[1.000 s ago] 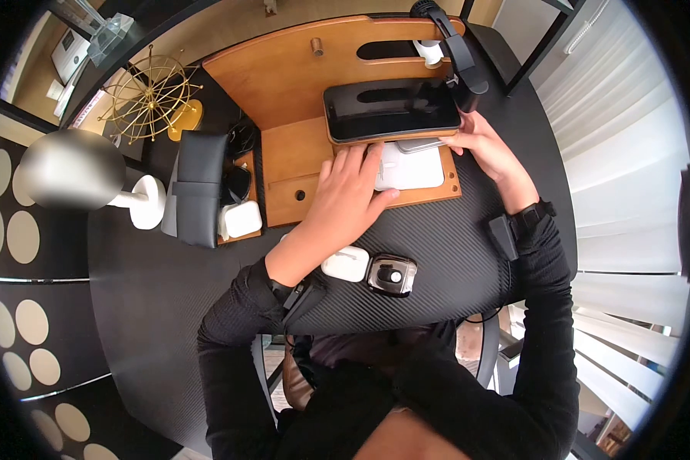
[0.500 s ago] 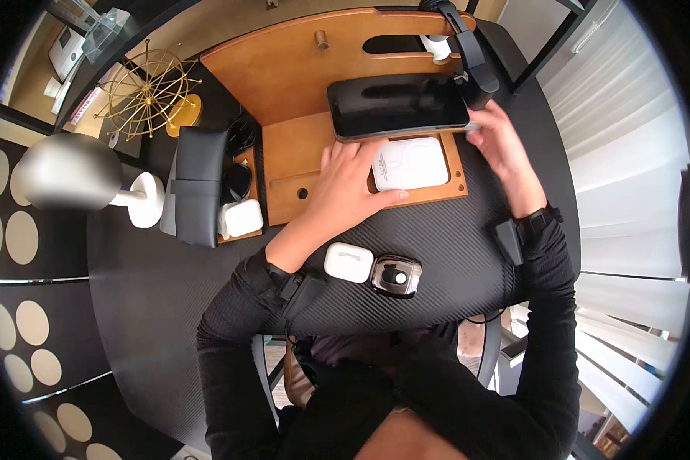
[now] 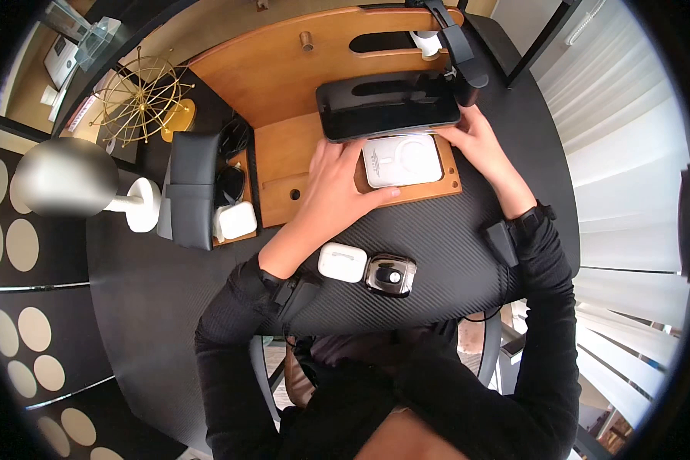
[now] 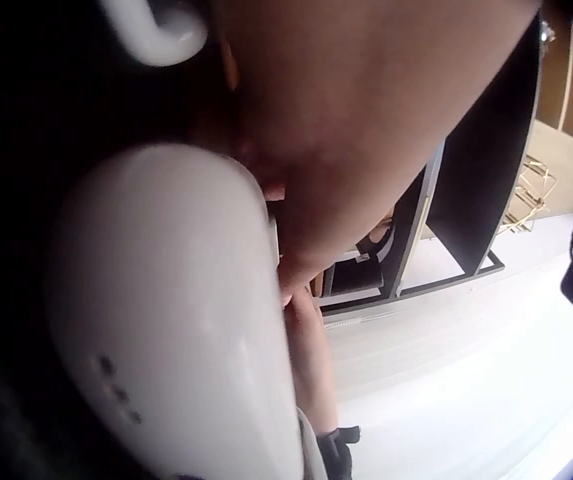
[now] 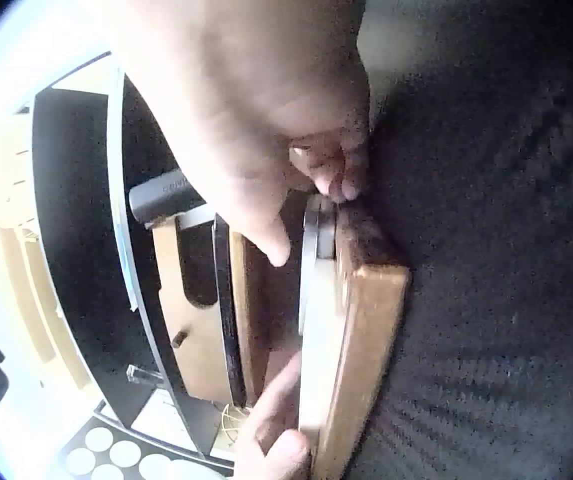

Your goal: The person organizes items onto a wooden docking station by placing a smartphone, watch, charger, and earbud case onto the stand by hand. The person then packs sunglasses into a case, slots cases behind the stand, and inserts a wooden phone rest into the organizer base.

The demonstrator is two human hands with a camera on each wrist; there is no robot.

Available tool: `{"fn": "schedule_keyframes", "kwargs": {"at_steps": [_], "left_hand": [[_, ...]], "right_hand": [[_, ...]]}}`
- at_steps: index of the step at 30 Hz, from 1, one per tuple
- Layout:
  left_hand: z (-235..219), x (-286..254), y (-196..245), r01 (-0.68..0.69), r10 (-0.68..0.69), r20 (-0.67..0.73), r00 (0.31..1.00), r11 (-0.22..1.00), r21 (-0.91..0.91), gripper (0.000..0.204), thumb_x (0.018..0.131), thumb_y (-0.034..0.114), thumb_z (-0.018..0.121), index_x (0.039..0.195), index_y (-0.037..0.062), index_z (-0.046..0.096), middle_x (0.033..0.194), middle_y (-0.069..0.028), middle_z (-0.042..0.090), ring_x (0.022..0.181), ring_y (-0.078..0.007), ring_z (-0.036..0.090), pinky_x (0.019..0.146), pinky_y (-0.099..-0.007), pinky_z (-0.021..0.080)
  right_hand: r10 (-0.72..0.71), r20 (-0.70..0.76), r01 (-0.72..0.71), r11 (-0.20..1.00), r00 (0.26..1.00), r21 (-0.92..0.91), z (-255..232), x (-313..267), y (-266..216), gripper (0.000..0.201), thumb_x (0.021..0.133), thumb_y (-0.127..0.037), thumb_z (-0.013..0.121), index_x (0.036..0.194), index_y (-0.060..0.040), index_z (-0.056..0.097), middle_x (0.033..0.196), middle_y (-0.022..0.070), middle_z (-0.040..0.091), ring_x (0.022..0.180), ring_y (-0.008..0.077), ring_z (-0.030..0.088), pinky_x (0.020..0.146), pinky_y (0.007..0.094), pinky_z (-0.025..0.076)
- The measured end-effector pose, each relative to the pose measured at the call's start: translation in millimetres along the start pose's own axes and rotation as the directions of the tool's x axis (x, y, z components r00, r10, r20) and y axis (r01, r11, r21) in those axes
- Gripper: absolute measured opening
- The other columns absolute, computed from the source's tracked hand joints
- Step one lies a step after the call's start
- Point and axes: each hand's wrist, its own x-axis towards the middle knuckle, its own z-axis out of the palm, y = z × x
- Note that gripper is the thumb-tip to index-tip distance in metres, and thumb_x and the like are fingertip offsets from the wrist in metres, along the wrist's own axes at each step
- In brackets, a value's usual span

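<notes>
A white power bank (image 3: 403, 161) with a pale ring on its face lies in the recess of a wooden desk stand (image 3: 280, 165). My left hand (image 3: 323, 184) rests at its left end, fingers under the phone ledge and thumb along the front. My right hand (image 3: 483, 146) is at the far right corner; in the right wrist view its thumb stands apart from its bent fingers (image 5: 336, 185), which are at the end of a thin grey piece (image 5: 310, 250) lying along the white slab. Above leans a black phone (image 3: 391, 107). In front sit a white earbud case (image 3: 343, 262) and a small dark clear-lidded case (image 3: 391, 276).
Headphones (image 3: 461, 57) hang on the stand's right end. To the left are a black folded case (image 3: 192, 192), sunglasses (image 3: 230, 184), another white case (image 3: 236, 220), a white lamp (image 3: 142, 203) and a gold wheel ornament (image 3: 142, 107). A white curtain (image 3: 613, 169) hangs at the right.
My right hand pulled back to the right, then returned to the power bank's far right corner. The grey piece over the power bank no longer shows in the head view. My left hand stays nearly still.
</notes>
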Motion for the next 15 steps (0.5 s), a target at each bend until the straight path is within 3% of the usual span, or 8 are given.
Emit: {"fn": "schedule_keyframes", "kwargs": {"at_steps": [1,3,9,12,15], "left_hand": [[0.1,-1.1,1.7,-0.008,0.009,-0.065,0.998,1.000,0.013,0.070,0.069,0.039,0.081,0.123,0.0020,0.056,0.119,-0.0150,0.055,0.112,-0.0325,0.047,0.099,-0.0453,0.035],[2.2,-1.9,-1.2,-0.003,0.005,-0.060,0.998,0.999,0.042,0.071,0.069,0.040,0.082,0.124,0.0027,0.057,0.114,-0.0139,0.057,0.109,-0.0319,0.048,0.098,-0.0429,0.035],[0.4,8.7,3.7,0.109,-0.109,0.056,0.992,0.994,0.002,0.070,0.066,0.042,0.084,0.120,0.0036,0.060,0.107,-0.0112,0.057,0.103,-0.0302,0.050,0.096,-0.0397,0.035],[1.9,6.2,3.4,0.127,-0.126,0.032,0.991,0.992,-0.002,0.066,0.065,0.042,0.085,0.112,0.0035,0.059,0.106,-0.0114,0.057,0.104,-0.0303,0.050,0.095,-0.0400,0.035],[4.5,3.2,2.2,0.109,-0.109,0.002,0.994,0.994,0.002,0.063,0.065,0.040,0.084,0.108,0.0025,0.057,0.105,-0.0120,0.056,0.105,-0.0307,0.048,0.094,-0.0414,0.034]], "right_hand": [[0.000,0.001,0.000,1.000,1.000,0.001,-2.2,-0.3,-5.7,0.045,0.083,-0.015,0.073,0.121,0.0004,0.055,0.091,0.0022,0.057,0.075,0.0086,0.055,0.066,0.0247,0.045],[0.219,0.064,-0.227,0.953,0.974,0.201,-7.1,-0.7,-23.6,0.042,0.080,-0.017,0.075,0.114,0.0028,0.059,0.079,0.0010,0.057,0.068,0.0095,0.052,0.063,0.0264,0.044],[0.159,0.079,-0.154,0.986,0.984,-0.067,-3.7,7.0,-14.0,0.029,0.079,-0.020,0.077,0.093,0.0025,0.066,0.070,0.0003,0.057,0.064,0.0085,0.052,0.060,0.0260,0.043],[0.097,0.098,-0.099,0.995,0.990,0.015,-0.3,7.0,-4.1,0.028,0.078,-0.021,0.077,0.090,0.0017,0.067,0.071,0.0015,0.059,0.065,0.0088,0.053,0.059,0.0262,0.043],[0.137,0.084,-0.141,0.989,0.987,0.044,5.2,3.7,-16.9,0.028,0.077,-0.020,0.077,0.092,0.0015,0.067,0.071,0.0023,0.061,0.065,0.0095,0.053,0.061,0.0264,0.043]]}}
